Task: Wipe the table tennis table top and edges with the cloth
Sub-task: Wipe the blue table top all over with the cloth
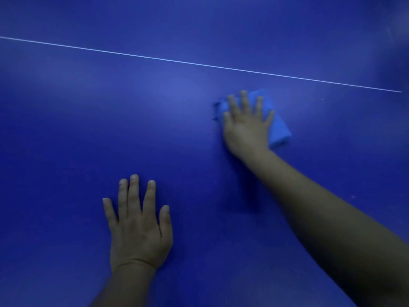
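Blue counter [88,129] fills the whole view, w/ 1 thin white line [199,64] running across it from upper L down toward the R edge.

R hand [246,125] is stretched forward, palm down, fingers straight and spread, pressing flat on the cloth [278,129]; not curled round it. Cloth is light blue, folded, lying on the counter just below the line, R of centre. It sticks out past the hand on the R side and beyond the fingertips; a darker ragged bit shows at the hand's L side, prob. the cloth's edge, but it's too blurred to be sure.

L hand [138,229] lies flat on the bare counter, nearer the person and well apart from the cloth, fingers straight and slightly spread, holding nothing.

Both forearms are bare. Light is dim and blue.
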Tool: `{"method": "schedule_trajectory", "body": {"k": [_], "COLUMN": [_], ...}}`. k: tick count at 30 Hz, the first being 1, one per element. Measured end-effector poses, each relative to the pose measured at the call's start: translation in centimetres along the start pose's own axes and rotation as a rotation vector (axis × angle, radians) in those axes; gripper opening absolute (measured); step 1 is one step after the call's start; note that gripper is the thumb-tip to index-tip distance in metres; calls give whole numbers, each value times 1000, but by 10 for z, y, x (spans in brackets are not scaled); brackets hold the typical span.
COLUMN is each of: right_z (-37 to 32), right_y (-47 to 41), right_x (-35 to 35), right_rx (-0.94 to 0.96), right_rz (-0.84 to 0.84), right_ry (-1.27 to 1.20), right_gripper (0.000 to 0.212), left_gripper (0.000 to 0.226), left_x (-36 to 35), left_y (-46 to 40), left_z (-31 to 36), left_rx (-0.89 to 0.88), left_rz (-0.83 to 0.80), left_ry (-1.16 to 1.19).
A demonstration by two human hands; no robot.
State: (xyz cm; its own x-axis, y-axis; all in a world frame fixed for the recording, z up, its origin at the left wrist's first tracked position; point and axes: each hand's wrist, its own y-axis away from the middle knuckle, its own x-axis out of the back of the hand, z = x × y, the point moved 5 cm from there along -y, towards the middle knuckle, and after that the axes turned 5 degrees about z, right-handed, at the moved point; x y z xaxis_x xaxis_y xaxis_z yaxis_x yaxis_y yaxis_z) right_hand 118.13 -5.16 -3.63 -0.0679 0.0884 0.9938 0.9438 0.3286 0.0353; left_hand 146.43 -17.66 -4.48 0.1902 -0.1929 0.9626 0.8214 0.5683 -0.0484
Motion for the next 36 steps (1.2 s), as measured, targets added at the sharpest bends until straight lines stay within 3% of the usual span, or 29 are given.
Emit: {"method": "schedule_trajectory", "body": {"k": [2, 3, 7, 9, 11, 15, 18, 21, 26, 29, 32, 36], "right_z": [-36, -33, 52, 59, 14, -124, -170, -123, 93, 131, 80, -49], "right_y": [17, 14, -6, 3, 14, 14, -26, -83, -100, -69, -62, -62], "right_x": [-7, -5, 6, 6, 0, -20, -20, -14, 12, 19, 14, -6], "right_rx": [235, 263, -139, -246, -123, 344, 417, 262, -463, -677, -538, 97], "right_rz": [-53, -67, -18, -26, -2, -34, -94, -80, 36, 33, 59, -25], "right_ry": [9, 19, 17, -30, 9, -28, -65, -39, -87, -96, -100, -18], "right_gripper": [53, 53, 54, 55, 55, 53, 53, 54, 55, 57, 55, 54], "left_gripper": [65, 65, 65, 65, 66, 67, 67, 66, 67, 67, 67, 68], "left_x": [0, 0, 0, -1, 0, 0, 0, -1, -1, -2, -2, -2], "left_y": [0, 0, -1, -1, -1, -3, -4, -4, -4, -4, -4, -4], "left_z": [0, 0, 1, 1, 2, 1, 2, 2, 0, 0, 0, 1], "left_rx": [1, 2, -1, -4, -6, -6, -17, -24, -3, -14, -12, 3], "left_rz": [1, -1, -8, -12, -8, 17, 37, 37, -12, -27, -29, -37], "left_ry": [-11, -14, -27, -39, -39, -59, -57, -61, -57, -48, -41, -35]}}
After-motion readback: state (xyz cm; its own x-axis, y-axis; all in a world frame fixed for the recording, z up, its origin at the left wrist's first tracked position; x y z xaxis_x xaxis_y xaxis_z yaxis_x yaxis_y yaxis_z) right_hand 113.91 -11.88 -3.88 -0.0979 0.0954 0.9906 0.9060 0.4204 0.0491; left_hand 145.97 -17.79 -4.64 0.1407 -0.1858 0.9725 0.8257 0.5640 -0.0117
